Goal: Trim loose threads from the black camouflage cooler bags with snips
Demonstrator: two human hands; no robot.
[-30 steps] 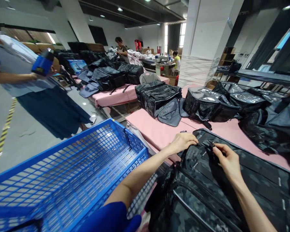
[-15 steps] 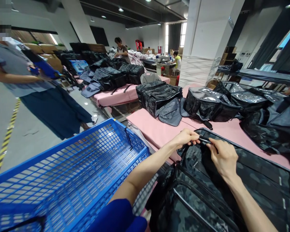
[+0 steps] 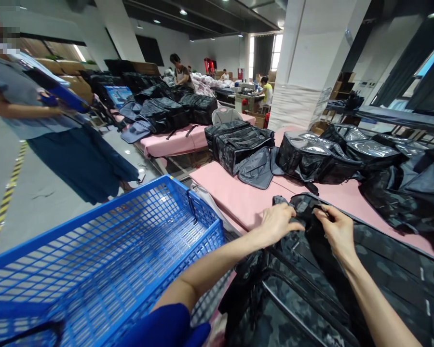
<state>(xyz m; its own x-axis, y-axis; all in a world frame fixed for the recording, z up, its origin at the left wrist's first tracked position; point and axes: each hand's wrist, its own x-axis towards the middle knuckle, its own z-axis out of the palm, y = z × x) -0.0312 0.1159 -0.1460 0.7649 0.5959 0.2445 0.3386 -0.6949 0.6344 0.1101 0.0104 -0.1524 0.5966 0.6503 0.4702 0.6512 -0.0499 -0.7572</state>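
A dark camouflage bag (image 3: 383,250) with grey edging lies before me at the right. Over its upper left corner is my left hand (image 3: 279,224), thumb apart from the fingers, with nothing seen between them. To the right of it, my right hand (image 3: 334,229) is closed in a pinch at the bag's dark fabric; a small dark piece shows at the fingertips, too small to name. Black straps or handles (image 3: 304,284) cross the near part of the bag.
A blue plastic basket (image 3: 104,241) fills the lower left. Other bags (image 3: 238,144) stand on the pink table (image 3: 220,185). A person (image 3: 58,125) stands at the far left; further people are at work in the back.
My left hand has opened and dropped slightly, letting go of the thin piece both hands held. My right hand has shifted a little to the right, still pinched.
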